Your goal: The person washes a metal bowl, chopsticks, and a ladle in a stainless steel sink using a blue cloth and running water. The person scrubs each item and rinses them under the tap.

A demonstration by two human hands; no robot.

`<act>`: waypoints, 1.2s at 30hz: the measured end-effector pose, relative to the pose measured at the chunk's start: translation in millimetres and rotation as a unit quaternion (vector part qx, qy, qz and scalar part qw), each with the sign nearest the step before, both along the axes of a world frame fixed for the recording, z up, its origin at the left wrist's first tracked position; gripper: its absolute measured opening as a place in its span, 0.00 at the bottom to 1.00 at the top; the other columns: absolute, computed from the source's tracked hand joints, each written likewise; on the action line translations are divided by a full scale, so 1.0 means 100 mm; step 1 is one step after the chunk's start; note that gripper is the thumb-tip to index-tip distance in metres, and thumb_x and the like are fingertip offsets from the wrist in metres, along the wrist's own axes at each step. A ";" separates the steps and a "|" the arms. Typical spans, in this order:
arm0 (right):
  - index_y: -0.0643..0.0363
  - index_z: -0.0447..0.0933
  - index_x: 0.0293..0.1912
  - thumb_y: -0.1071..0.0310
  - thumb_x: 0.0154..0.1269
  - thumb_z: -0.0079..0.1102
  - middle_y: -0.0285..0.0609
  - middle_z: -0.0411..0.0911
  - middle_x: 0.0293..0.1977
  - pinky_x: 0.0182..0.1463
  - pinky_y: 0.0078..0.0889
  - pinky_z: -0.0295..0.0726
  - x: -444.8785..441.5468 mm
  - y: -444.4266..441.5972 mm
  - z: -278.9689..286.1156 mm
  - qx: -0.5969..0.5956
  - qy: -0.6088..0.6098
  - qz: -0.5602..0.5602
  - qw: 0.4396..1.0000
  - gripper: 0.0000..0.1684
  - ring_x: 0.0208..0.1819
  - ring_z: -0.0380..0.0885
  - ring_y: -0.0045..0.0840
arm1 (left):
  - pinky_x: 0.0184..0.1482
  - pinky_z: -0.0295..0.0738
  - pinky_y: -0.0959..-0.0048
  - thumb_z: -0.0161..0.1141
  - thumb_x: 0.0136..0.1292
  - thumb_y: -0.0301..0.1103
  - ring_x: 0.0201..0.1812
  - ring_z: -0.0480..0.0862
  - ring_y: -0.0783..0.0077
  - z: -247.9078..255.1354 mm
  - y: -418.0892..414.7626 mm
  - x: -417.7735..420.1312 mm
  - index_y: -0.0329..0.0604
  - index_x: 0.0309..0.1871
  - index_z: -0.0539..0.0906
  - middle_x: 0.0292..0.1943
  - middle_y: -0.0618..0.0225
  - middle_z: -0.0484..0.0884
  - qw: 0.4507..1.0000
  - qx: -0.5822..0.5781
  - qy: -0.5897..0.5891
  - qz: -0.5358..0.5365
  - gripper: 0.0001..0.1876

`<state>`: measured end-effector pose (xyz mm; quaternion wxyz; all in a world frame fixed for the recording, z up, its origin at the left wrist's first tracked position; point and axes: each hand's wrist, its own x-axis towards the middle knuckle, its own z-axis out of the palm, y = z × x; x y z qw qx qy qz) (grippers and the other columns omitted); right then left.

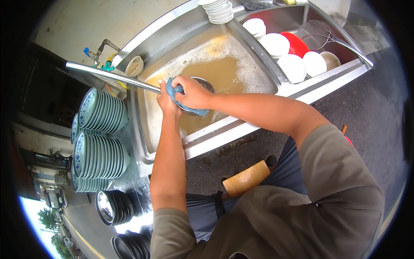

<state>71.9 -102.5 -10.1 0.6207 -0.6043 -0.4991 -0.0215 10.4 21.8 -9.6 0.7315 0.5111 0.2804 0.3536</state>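
My left hand (168,102) grips a long metal handle (113,77) close to the round metal vessel at its end, perhaps a ladle. Against the rim of that vessel (204,84), my right hand (193,92) holds a blue cloth (175,89). Both hands are over the left basin of a stainless steel sink, which holds murky, foamy water (213,69). The lower part of the vessel is hidden by the cloth, the hand and the water.
White bowls (274,45), a red bowl (293,44) and a wire strainer (313,35) lie in the right basin. Small white dishes (218,11) stand stacked on the sink's back edge. Stacked patterned green bowls (101,155) and black dishes (114,207) stand at the left, near a tap (97,56).
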 end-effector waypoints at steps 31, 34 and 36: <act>0.62 0.86 0.54 0.70 0.62 0.68 0.45 0.87 0.48 0.56 0.42 0.82 0.16 -0.11 -0.15 -0.265 -0.104 0.117 0.951 0.19 0.50 0.84 0.39 | 0.43 0.87 0.63 0.50 0.83 0.57 0.36 0.90 0.58 0.07 0.00 -0.04 0.27 0.35 0.82 0.36 0.45 0.90 0.999 0.035 -0.018 0.003 0.34; 0.57 0.86 0.53 0.65 0.58 0.73 0.43 0.86 0.50 0.61 0.43 0.77 0.17 -0.14 -0.24 -0.253 -0.360 0.067 0.896 0.22 0.59 0.79 0.39 | 0.45 0.87 0.64 0.50 0.83 0.56 0.36 0.90 0.58 0.05 0.00 -0.07 0.25 0.35 0.83 0.36 0.44 0.90 0.999 0.053 0.006 0.001 0.35; 0.56 0.87 0.53 0.63 0.57 0.75 0.41 0.87 0.50 0.59 0.40 0.75 0.17 -0.16 -0.35 -0.282 -0.418 -0.011 0.864 0.23 0.61 0.77 0.35 | 0.46 0.87 0.64 0.50 0.83 0.56 0.36 0.90 0.58 0.07 -0.05 0.00 0.25 0.34 0.83 0.36 0.43 0.90 0.998 0.058 0.005 -0.010 0.35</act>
